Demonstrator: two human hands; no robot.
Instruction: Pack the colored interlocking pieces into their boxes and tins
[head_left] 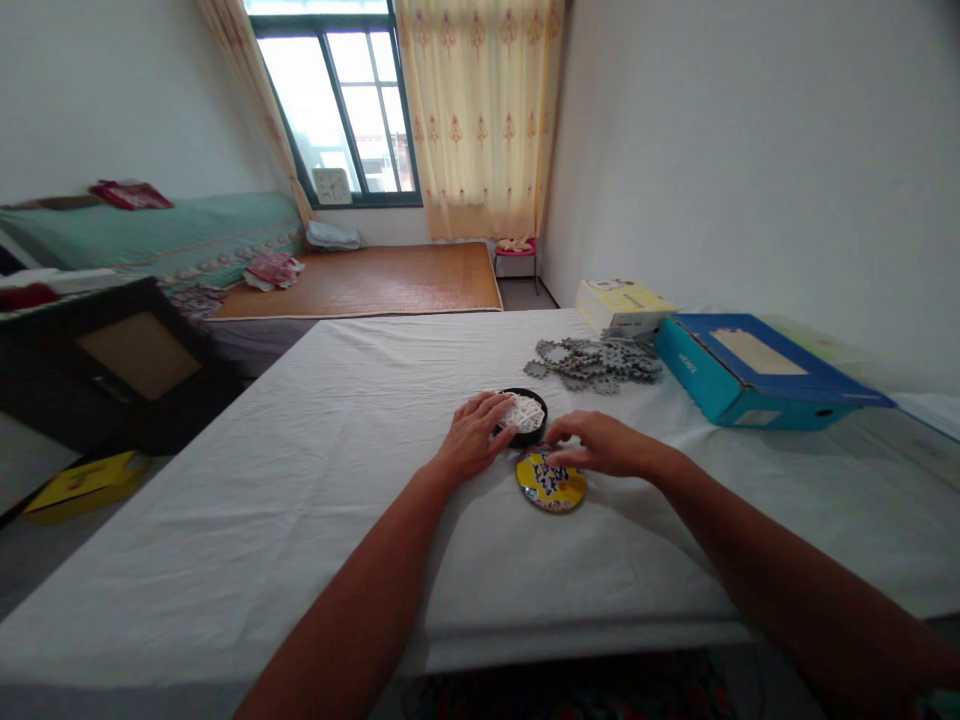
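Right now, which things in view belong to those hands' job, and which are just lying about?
Likely in the job:
round black container of white lattice-like pieces, left hand at its rim
round yellow printed disc, right hand over its edge

Seemingly lying about:
heap of flat grey notched pieces, untouched
blue cardboard box
yellow-and-white cardboard box
square white clock
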